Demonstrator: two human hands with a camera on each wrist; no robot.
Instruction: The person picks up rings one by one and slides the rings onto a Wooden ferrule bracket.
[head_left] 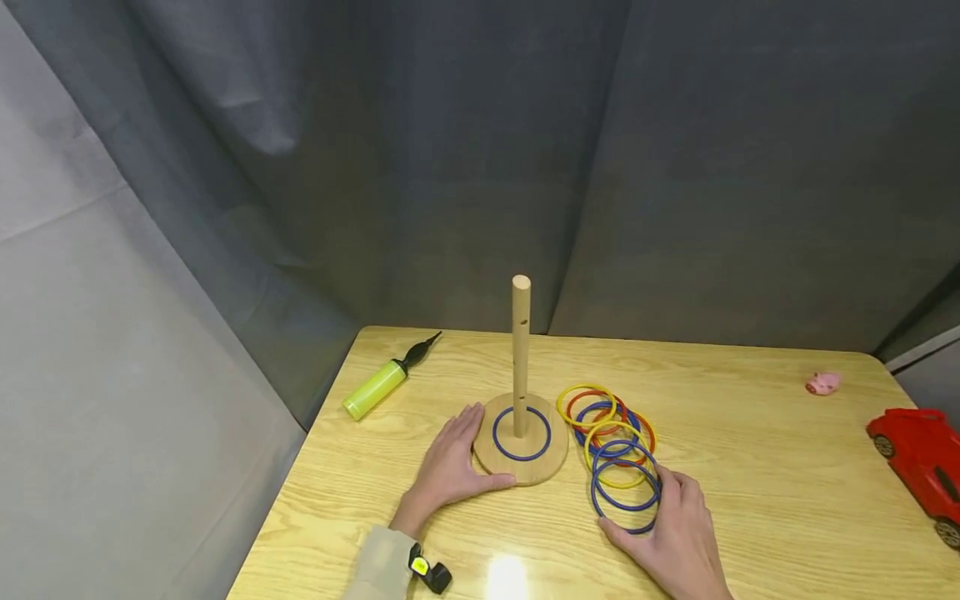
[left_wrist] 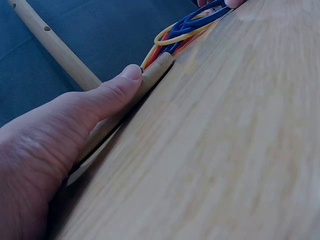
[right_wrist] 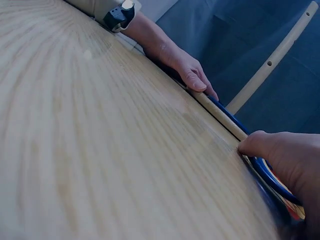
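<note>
The pale wooden table carries everything, and by the look of it the stacking has barely begun. At its centre stands the round wooden base with an upright peg. Only one thin blue plastic ring lies around the foot of the peg, flat on the base.

At three o'clock from the base, just beside it, sits the heap of loose blue, yellow and red plastic rings, overlapping one another on the table. I judge that these are all still to go over the peg.

The left hand lies at eight o'clock of the base, palm down with fingers fairly straight, thumb pressed along the rim as if steadying it. The right hand is at the heap's five o'clock edge, fingertips on the nearest blue ring; whether it pinches or merely touches it, I cannot tell.

The two hands are well apart.
</note>
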